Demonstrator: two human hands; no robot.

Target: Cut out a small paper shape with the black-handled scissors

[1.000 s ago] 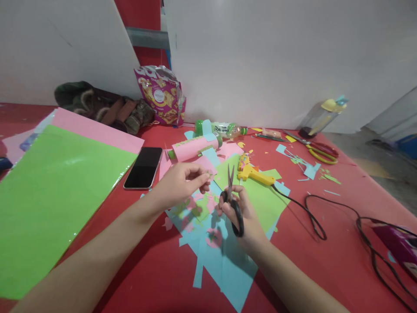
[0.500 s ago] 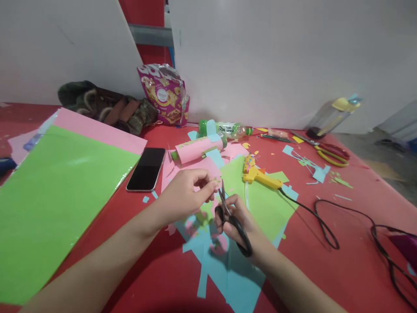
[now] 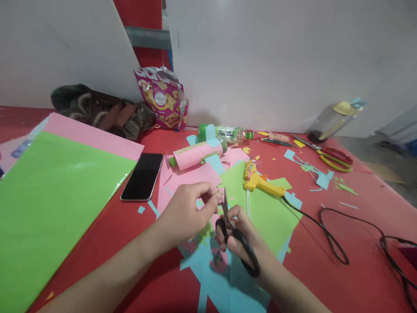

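My left hand [image 3: 192, 213] pinches a small pink paper piece [image 3: 219, 194] with a bit of green on it. My right hand [image 3: 241, 234] is closed round the black handles of a pair of scissors [image 3: 246, 250], whose blades stand upright at the right edge of that piece. Beneath both hands lie blue paper sheets [image 3: 239, 282] and a green sheet [image 3: 270, 221], with pink and green cut-outs [image 3: 219, 260] scattered over them. Just beyond my left hand is a pink paper-wrapped roll [image 3: 195, 155] with green ends.
A yellow glue gun [image 3: 265, 184] with a black cord [image 3: 329, 237] lies to the right. Left are a phone [image 3: 142, 177] and large green paper [image 3: 65, 195]. Along the back stand a snack bag [image 3: 163, 98], a green bottle [image 3: 228, 134], larger scissors [image 3: 332, 156] and a clear yellow-topped container [image 3: 332, 121].
The scissor blades have come up against the pink piece, which now shows more clearly between my fingers. The whole view has shifted slightly, with things sitting a little lower.
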